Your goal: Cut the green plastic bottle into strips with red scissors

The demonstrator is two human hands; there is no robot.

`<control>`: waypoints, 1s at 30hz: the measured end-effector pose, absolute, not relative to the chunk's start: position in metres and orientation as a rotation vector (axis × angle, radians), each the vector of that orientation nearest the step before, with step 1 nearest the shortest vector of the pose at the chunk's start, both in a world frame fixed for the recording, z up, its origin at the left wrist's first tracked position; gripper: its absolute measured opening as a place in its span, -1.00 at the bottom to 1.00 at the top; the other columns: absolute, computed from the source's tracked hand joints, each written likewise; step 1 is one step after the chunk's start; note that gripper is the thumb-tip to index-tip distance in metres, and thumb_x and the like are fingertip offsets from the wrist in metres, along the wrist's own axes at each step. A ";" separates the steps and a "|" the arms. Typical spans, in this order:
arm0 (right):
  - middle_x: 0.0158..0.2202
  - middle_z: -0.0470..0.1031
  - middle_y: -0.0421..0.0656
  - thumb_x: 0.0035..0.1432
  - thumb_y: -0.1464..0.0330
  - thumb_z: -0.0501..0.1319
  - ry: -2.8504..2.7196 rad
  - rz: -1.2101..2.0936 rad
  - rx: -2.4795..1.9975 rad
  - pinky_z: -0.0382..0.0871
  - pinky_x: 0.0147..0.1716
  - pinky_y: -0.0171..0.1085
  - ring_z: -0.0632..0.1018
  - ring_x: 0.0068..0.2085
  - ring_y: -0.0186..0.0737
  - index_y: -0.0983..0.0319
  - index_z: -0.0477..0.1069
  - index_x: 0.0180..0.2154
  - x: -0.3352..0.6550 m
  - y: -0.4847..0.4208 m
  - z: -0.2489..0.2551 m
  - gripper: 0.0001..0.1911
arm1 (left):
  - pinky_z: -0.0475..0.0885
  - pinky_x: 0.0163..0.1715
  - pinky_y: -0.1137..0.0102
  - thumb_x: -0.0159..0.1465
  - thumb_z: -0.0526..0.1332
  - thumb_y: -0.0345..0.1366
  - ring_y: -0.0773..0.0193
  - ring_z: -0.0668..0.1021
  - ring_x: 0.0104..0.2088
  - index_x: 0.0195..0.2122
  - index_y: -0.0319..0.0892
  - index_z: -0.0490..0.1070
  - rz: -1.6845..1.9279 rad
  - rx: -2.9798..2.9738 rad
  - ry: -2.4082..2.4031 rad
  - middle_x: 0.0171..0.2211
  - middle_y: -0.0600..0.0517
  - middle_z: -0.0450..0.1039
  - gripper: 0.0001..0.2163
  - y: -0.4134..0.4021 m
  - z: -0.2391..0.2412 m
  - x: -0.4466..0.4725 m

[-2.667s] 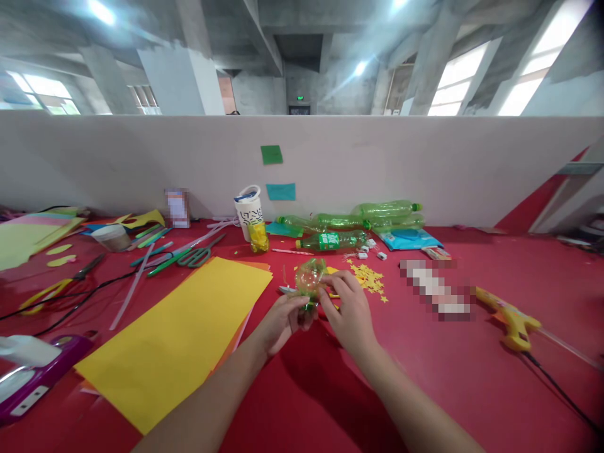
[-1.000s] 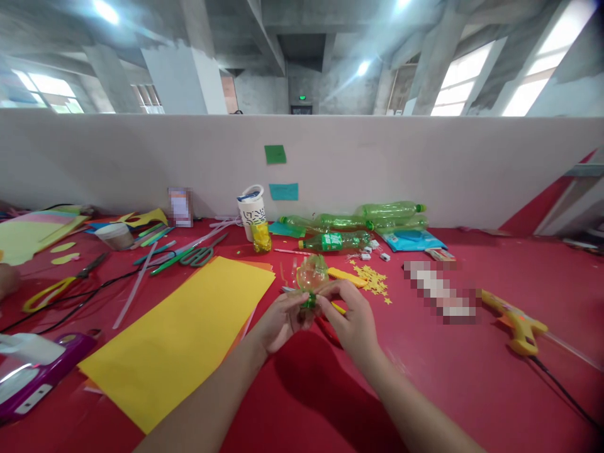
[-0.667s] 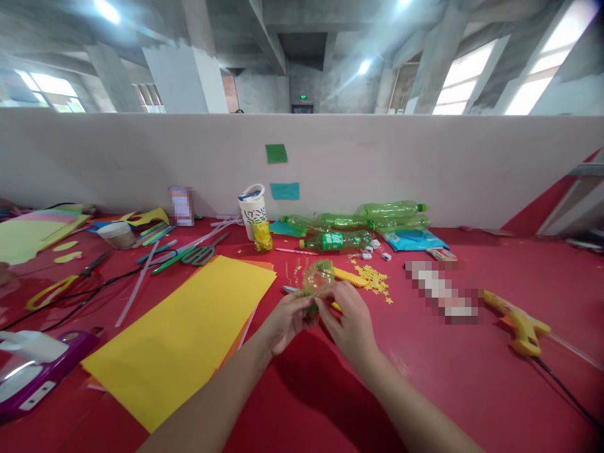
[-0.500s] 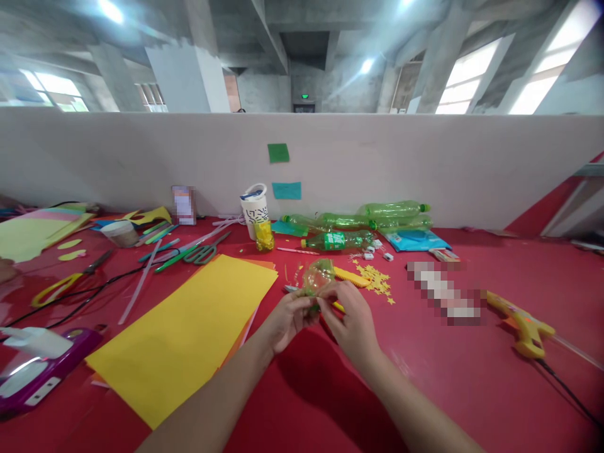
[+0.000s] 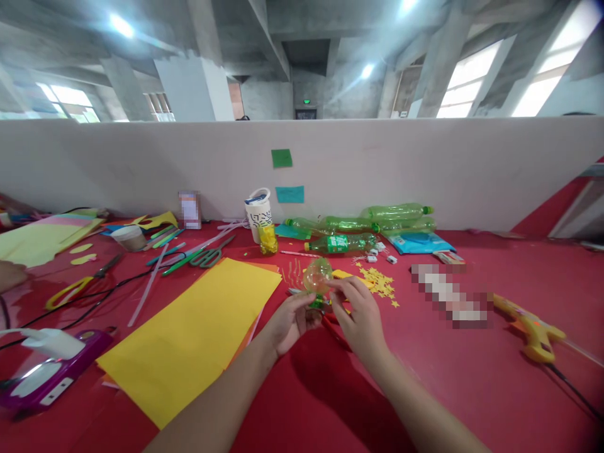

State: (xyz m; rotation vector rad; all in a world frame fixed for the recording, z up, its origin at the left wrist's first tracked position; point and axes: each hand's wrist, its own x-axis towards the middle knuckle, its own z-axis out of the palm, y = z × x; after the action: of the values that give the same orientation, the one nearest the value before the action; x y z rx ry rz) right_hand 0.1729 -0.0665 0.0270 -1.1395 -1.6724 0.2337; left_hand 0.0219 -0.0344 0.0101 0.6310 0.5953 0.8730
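Both my hands meet above the red table [image 5: 472, 390] around a cut-off top of a clear green plastic bottle [image 5: 317, 277]. My left hand [image 5: 290, 324] pinches its green neck from below. My right hand [image 5: 361, 314] has its fingers curled against the right side of the same piece. Just beyond the hands lie small yellow paper stars [image 5: 380, 281] and a yellow comb-like strip [image 5: 344, 275]. Something red lies on the table under my right hand, mostly hidden.
A large yellow paper sheet [image 5: 193, 333] lies to the left. Green scissors [image 5: 207, 257], several green bottles [image 5: 363, 223], a white cup [image 5: 258, 211] stand farther back. A yellow glue gun [image 5: 531, 324] lies right, a purple device [image 5: 51, 371] left. Another person's hand [image 5: 9, 275] shows at far left.
The bottle piece has been turned a little in my fingers. The view has shifted slightly, so everything sits a bit more to the right.
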 end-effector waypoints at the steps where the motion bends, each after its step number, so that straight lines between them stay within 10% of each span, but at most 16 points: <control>1: -0.24 0.43 -0.09 0.21 0.49 0.09 -1.676 0.228 -1.141 0.37 -0.20 -0.16 0.47 -0.20 -0.11 0.18 0.44 -0.17 0.173 -0.067 0.027 -0.78 | 0.33 -0.49 0.49 0.15 0.27 -0.35 0.42 0.46 -0.56 -0.37 -0.23 0.43 0.873 0.640 0.585 -0.46 0.04 0.50 -0.93 -0.034 0.010 0.022; 30: -0.32 0.41 -0.14 0.12 0.45 0.12 -1.512 0.483 -1.276 0.39 -0.31 -0.22 0.47 -0.29 -0.15 0.20 0.40 -0.29 0.170 -0.059 0.020 -0.88 | 0.26 -0.55 0.46 0.08 0.31 -0.31 0.39 0.47 -0.61 -0.27 -0.23 0.39 0.891 0.917 0.717 -0.51 0.09 0.45 -0.80 -0.033 0.000 0.025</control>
State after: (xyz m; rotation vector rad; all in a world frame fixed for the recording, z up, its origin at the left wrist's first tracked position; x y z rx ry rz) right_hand 0.1701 -0.0589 0.0201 -1.2764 -1.5119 0.4834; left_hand 0.0247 -0.0325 -0.0001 0.9171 0.7169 0.8911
